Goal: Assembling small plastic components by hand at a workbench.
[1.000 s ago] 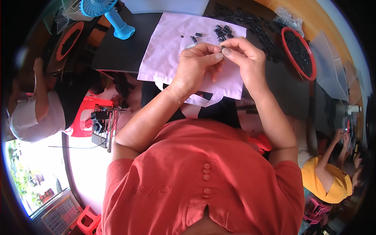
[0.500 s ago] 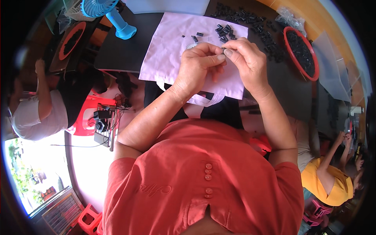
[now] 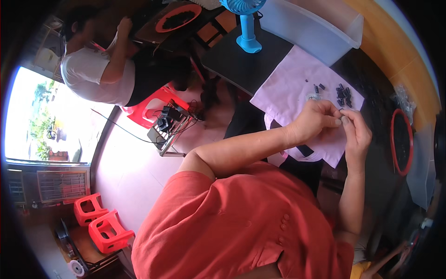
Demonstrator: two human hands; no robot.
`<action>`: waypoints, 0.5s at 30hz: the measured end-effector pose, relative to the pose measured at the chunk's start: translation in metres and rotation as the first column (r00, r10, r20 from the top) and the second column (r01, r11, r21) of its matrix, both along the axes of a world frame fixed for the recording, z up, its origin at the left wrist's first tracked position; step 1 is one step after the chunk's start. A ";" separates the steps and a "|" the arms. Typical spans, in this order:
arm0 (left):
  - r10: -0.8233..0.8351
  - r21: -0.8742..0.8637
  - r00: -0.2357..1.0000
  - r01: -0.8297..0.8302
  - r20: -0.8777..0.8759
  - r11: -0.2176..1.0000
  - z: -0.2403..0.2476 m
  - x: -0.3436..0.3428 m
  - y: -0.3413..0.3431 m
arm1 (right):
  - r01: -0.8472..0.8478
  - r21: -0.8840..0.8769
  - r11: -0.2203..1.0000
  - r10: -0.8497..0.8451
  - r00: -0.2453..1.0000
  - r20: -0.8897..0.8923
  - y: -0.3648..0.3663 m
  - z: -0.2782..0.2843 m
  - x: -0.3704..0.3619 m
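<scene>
My left hand (image 3: 317, 122) and my right hand (image 3: 357, 132) meet above a pale pink cloth bag (image 3: 283, 86), fingertips pinched together. Between them shows a bit of a small dark piece (image 3: 341, 110), mostly covered by thumbs and fingers; its kind is too small to tell. On the bag just beyond my hands lies a cluster of small black cylindrical parts (image 3: 344, 95). A couple of loose black parts (image 3: 321, 86) lie left of that cluster. The bag's straps hang toward me over the table's near edge.
A blue fan (image 3: 248, 35) stands on the dark table (image 3: 227, 65), beside a translucent plastic bin (image 3: 309, 30). At right is a red-rimmed basket (image 3: 394, 144) of black parts. A person in white (image 3: 95, 74) sits at left, near red stools (image 3: 109, 231) and a small rack (image 3: 172, 139).
My view has swung left, so the table and my hands now appear farther right and lower. Both hands keep their pinch over the bag.
</scene>
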State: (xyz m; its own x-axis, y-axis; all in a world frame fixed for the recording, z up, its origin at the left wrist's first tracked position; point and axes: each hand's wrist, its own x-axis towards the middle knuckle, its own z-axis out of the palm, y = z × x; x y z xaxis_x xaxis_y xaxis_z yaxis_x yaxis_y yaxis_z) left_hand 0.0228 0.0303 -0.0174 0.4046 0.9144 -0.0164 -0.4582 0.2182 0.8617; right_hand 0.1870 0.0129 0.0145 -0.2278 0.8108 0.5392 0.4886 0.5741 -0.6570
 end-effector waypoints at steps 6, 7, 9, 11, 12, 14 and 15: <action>0.004 0.041 0.999 -0.002 -0.042 0.999 -0.011 0.006 0.005 | 0.094 0.182 0.979 -0.122 0.981 0.149 0.001 -0.008 0.000; 0.002 0.041 0.999 0.000 -0.054 0.999 -0.009 0.006 0.005 | 0.121 0.219 0.968 -0.162 0.970 0.181 0.000 -0.008 -0.001; -0.002 0.043 0.999 0.004 -0.042 0.999 -0.010 0.006 0.004 | 0.146 0.256 0.956 -0.203 0.956 0.213 -0.002 -0.009 -0.001; -0.006 0.048 1.000 0.008 -0.029 0.999 -0.011 0.006 0.005 | 0.164 0.303 0.939 -0.241 0.941 0.237 -0.001 -0.012 -0.001; 0.006 0.054 0.999 -0.004 -0.047 0.999 -0.013 0.008 0.005 | 0.163 0.303 0.939 -0.240 0.941 0.238 -0.001 -0.012 -0.001; 0.022 0.061 0.998 -0.018 -0.066 0.998 -0.014 0.009 0.005 | 0.165 0.362 0.918 -0.268 0.929 0.256 -0.002 -0.013 -0.001; 0.032 0.068 0.997 -0.027 -0.066 0.997 -0.014 0.009 0.005 | 0.163 0.362 0.918 -0.266 0.929 0.256 -0.001 -0.013 -0.002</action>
State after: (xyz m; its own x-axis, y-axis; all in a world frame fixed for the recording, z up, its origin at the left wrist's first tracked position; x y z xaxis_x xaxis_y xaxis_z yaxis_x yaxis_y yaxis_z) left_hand 0.0321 0.0355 -0.0313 0.3775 0.9258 0.0188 -0.4047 0.1466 0.9026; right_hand 0.1850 0.0114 0.0015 -0.2583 0.6454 0.7188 0.7650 0.5910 -0.2557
